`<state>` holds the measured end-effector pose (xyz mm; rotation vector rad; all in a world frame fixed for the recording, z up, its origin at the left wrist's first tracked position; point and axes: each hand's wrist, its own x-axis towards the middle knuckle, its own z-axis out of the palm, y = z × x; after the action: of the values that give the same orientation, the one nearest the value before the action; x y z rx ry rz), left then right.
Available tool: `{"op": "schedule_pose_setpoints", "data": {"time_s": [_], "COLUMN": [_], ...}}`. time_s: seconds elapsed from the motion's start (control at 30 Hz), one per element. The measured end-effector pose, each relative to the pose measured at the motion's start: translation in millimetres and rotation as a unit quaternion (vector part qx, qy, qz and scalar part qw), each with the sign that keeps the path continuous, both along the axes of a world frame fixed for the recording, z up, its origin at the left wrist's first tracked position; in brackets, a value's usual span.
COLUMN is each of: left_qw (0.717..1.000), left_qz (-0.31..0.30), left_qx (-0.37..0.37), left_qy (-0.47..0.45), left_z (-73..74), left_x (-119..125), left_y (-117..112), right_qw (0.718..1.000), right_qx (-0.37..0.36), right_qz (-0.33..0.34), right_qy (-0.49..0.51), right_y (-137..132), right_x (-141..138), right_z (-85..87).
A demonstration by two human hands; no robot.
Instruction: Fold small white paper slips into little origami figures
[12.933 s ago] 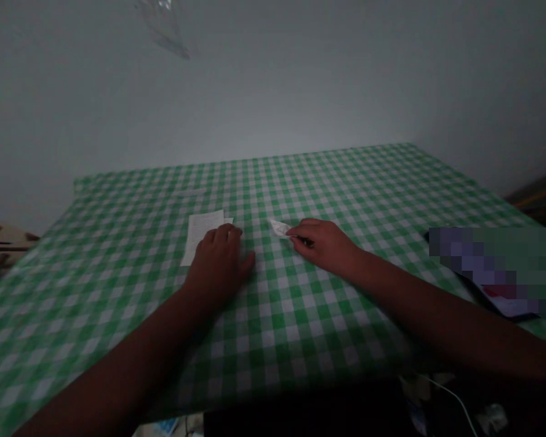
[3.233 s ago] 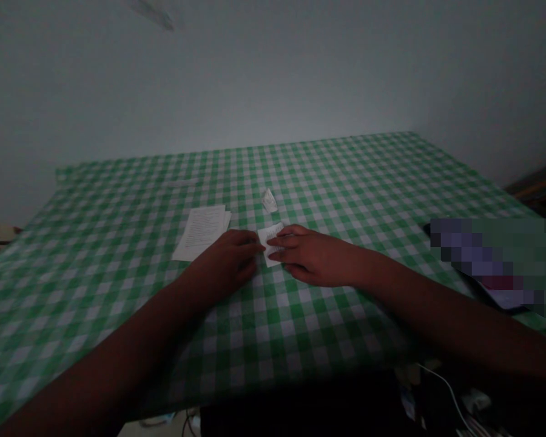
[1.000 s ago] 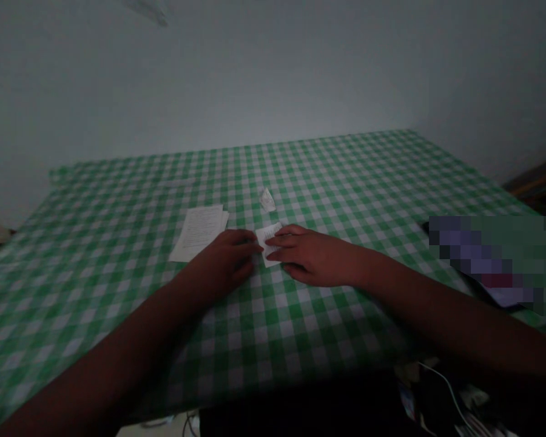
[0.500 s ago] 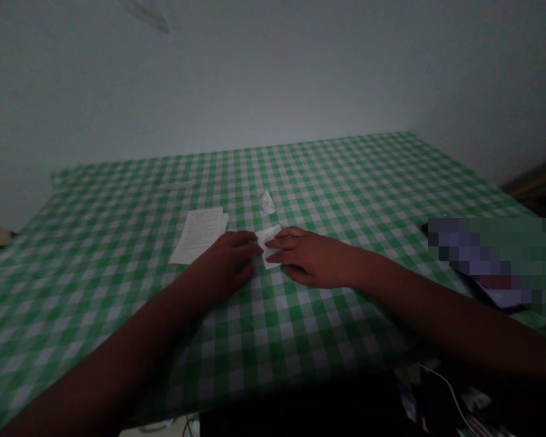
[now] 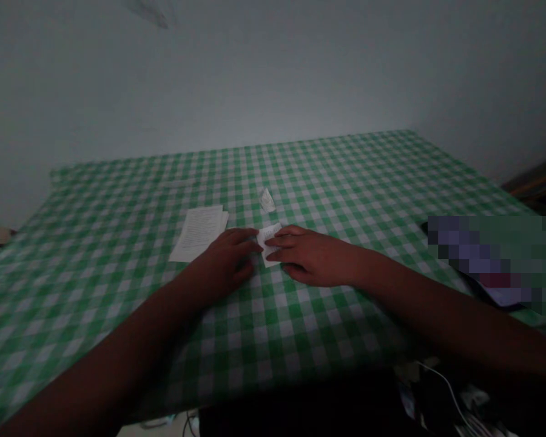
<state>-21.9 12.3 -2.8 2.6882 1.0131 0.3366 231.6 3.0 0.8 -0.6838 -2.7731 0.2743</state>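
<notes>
My left hand (image 5: 222, 261) and my right hand (image 5: 312, 258) meet near the middle of the green-and-white gingham tablecloth (image 5: 346, 182). Between them lies a small white paper slip (image 5: 268, 240). My right fingers cover part of it, and my left fingertips touch its left edge. A stack of printed white sheets (image 5: 197, 233) lies just beyond my left hand, apart from it. Farther back, a tiny folded paper scrap (image 5: 267, 200) rests on the cloth, touched by neither hand.
A dark flat object (image 5: 489, 264), pixelated and unreadable, lies near the right side of the table. A white cable (image 5: 441, 385) runs below the near edge. A plain wall stands behind the table.
My left fingers sit slightly higher against the slip than half a second ago. Both hands have otherwise stayed on the slip, and the papers have not visibly moved.
</notes>
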Motion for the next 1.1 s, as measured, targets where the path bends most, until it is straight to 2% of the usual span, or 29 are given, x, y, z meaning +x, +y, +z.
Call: {"op": "schedule_pose_setpoints", "data": {"time_s": [0.23, 0.6, 0.9, 1.1], "left_qw": [1.000, 0.996, 0.997, 0.998], "left_qz": [0.009, 0.054, 0.047, 0.021], "left_qx": [0.014, 0.052, 0.038, 0.023], "left_qy": [-0.023, -0.047, -0.050, -0.054], "left_z": [-1.5, -12.5, -9.6, -5.7], "left_x": [5.1, 12.2, 9.8, 6.0], "left_y": [-0.2, 0.1, 3.6, 7.4], "right_qw": [1.000, 0.998, 0.998, 0.998], "right_qx": [-0.002, -0.036, -0.036, -0.039], "right_qz": [0.007, -0.005, -0.013, -0.013], "right_qy": [0.002, 0.054, 0.046, 0.050], "right_y": [0.5, 4.1, 2.2, -2.3], "right_x": [-0.7, -0.8, -2.1, -5.0], "right_z": [0.7, -4.6, -4.6, -2.3]}}
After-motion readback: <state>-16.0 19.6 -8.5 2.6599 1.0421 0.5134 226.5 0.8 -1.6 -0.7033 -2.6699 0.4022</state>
